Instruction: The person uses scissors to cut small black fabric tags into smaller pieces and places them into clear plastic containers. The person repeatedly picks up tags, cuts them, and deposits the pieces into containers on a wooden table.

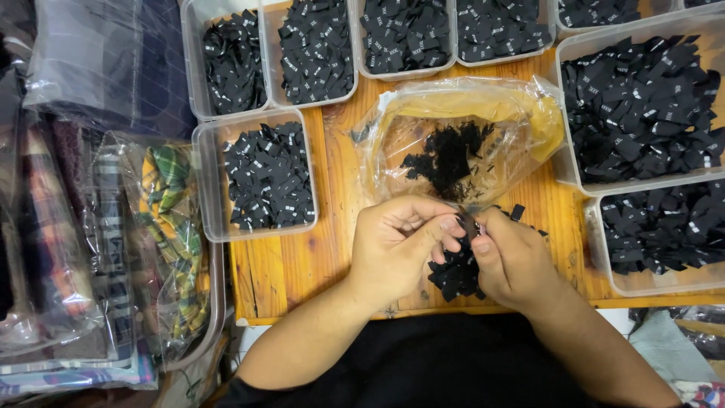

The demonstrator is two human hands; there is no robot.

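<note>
Seen from above, a person's left hand (396,245) and right hand (513,261) meet over the near edge of a wooden bench (279,268). The fingers of both hands are closed together on a small black label (467,224), pinched between the fingertips just above a loose pile of black labels (455,273) lying on the bench beneath the hands. The pile is partly hidden by the right hand.

Just beyond the hands lies a crumpled clear plastic bag (461,132), open and slack, with a clump of black threads and scraps (445,159) inside it.

Clear plastic tubs ring the work area, each filled with black labels bearing small white marks. One tub (257,175) stands at the left of the bench, near the left hand. Two large tubs sit at the right, a far one (642,106) and a near one (664,230). A row of further tubs (362,41) runs along the far edge of the bench.

To the left of the bench, well apart from the hands, are stacked bundles of plaid fabric in clear wrapping (162,227). The person's dark clothing (438,363) fills the near foreground.
</note>
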